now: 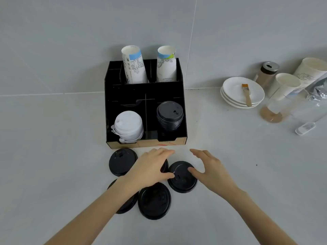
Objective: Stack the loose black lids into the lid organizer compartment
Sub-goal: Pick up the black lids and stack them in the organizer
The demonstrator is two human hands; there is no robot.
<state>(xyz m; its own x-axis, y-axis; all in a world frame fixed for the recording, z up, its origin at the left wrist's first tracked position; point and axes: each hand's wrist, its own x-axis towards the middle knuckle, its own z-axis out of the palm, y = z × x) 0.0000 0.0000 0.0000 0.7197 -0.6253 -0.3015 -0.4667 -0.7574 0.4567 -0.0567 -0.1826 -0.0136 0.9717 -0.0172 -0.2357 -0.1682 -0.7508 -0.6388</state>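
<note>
Several loose black lids lie on the counter in front of the black organizer (pixel 184 110). One lid (pixel 121 161) sits at the left, one (pixel 154 203) nearest me, one (pixel 183 181) at the right. Two more are mostly hidden under my left hand (pixel 150 167) and forearm. My left hand lies spread over the lids, its thumb touching the right lid. My right hand (pixel 207 167) hovers open at that lid's right edge, thumb on its top. A stack of black lids (pixel 169 115) fills the organizer's front right compartment; white lids (pixel 128 126) fill the front left.
Two paper cup stacks (pixel 134 66) stand in the organizer's rear slots against the tiled wall. At the right are stacked white plates (pixel 230 89) with a brush (pixel 246 94), a shaker jar (pixel 267 73), paper cups (pixel 286 85), a plastic cup (pixel 272 112) and a foil bag (pixel 316 89).
</note>
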